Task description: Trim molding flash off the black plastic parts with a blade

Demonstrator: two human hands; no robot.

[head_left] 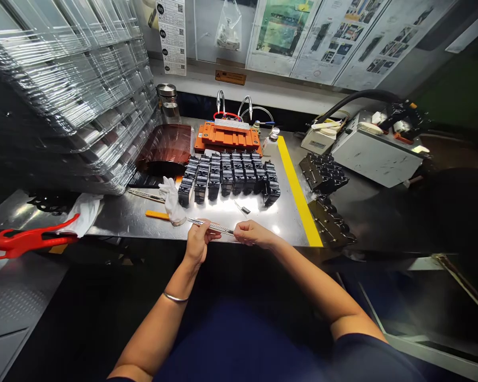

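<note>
A long, thin, silvery strip (217, 227) lies across both my hands, just above the front edge of the metal bench. My left hand (198, 241) is closed around its left part, thumb on top. At the strip's right end, the fingers of my right hand (249, 233) pinch together; that tip is hidden in them. A small black component with thin leads (245, 210) rests on the bench just beyond my hands. Behind it stand several rows of black molded housings (233, 178).
Stacked clear plastic trays (83, 95) rise at left. A white glove (171, 201), an orange-handled tool (157, 215) and a red air gun (27, 239) lie nearby. An orange fixture (228, 139) stands behind the housings. Yellow tape (298, 191) separates more black parts (330, 220) at right.
</note>
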